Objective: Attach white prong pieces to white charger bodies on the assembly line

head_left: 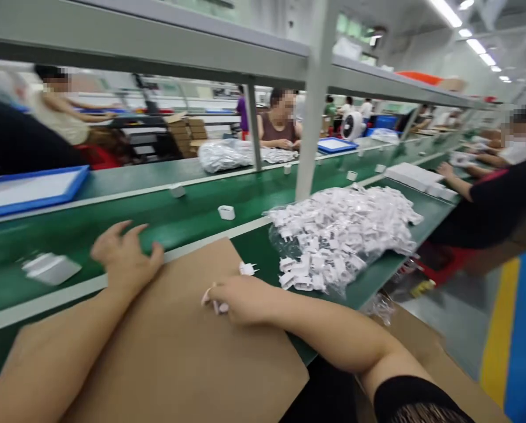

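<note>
Left hand (126, 255): resting at the white rail of the green conveyor tabletop (188, 232), fingers (131, 238) spread open, gripping nothing.
Right hand (245, 299): lying on the cardboard sheet (170, 346), fingers (216, 291) curling closed around a small white piece (214, 305), mostly hidden.
Loose plug adapter (248, 269): lying just beyond the right hand at the sheet's far edge, long axis running sideways, prongs pointing right; the right hand is nearer than the left.
Bulk stock: white plug adapters (333, 235) heaping on a clear plastic bag (280, 247), right of both hands.
Nearby: a co-worker (487, 200) sitting at far right; a blue-framed tray (29, 191) lying far left.
</note>
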### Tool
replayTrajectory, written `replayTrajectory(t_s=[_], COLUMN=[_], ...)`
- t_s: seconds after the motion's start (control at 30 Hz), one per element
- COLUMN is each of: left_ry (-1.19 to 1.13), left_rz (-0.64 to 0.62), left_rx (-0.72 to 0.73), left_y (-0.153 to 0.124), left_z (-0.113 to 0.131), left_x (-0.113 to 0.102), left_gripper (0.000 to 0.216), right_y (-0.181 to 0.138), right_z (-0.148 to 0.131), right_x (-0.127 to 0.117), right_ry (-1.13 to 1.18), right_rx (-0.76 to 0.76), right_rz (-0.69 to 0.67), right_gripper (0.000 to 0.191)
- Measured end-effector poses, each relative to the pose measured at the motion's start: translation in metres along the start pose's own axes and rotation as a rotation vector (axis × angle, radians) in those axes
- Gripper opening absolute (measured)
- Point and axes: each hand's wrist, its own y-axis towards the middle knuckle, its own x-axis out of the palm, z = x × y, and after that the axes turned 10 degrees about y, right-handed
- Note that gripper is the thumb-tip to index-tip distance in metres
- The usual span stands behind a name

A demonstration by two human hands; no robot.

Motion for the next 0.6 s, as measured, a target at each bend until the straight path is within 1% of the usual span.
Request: replayTrajectory(t_s=[0.03, 0.07, 0.13, 0.17, 0.23, 0.3, 0.37, 0.4, 0.5, 0.6], left_ry=[-0.012, -0.056, -0.096, -0.116, -0.171, -0.225, -0.27, -0.288, -0.32, -0.331], left_rz=[0.042, 0.037, -0.052, -0.083, -0.172, -0.232, -0.271, -0.285, -0.3, -0.263], left_rx=[-0.025, -0.001, 0.03, 0.021, 0.044, 0.076, 0.104, 0.112, 0.094, 0.029], left_y=[0.0, 0.004, 0.022, 0.034, 0.056, 0.073, 0.082, 0.084, 0.086, 0.082], left_z=[-0.011, -0.017, -0.017, -0.012, 0.004, 0.023, 0.04, 0.046, 0.058, 0.056], left_x=[0.002, 0.008, 0.024, 0.034, 0.055, 0.074, 0.089, 0.096, 0.108, 0.106], left_gripper=[0.042, 0.041, 0.041, 0.043, 0.054, 0.067, 0.073, 0.071, 0.048, 0.033], right_y=[0.001, 0.002, 0.007, 0.01, 0.016, 0.02, 0.02, 0.02, 0.017, 0.016], right_z=[0.003, 0.006, 0.012, 0.015, 0.018, 0.019, 0.017, 0.015, 0.012, 0.012], right_x=[0.0, 0.001, 0.002, 0.002, -0.001, -0.007, -0.016, -0.019, -0.027, -0.027], right_ry=[0.034, 0.087, 0.271, 0.399, 0.695, 0.964, 1.149, 1.212, 1.332, 1.371], right_rx=[0.016, 0.031, 0.077, 0.104, 0.162, 0.205, 0.216, 0.21, 0.168, 0.146], right_rz=[0.047, 0.11, 0.272, 0.366, 0.522, 0.604, 0.597, 0.576, 0.527, 0.509], right_gripper=[0.048, 0.053, 0.054, 0.051, 0.045, 0.048, 0.053, 0.053, 0.047, 0.043])
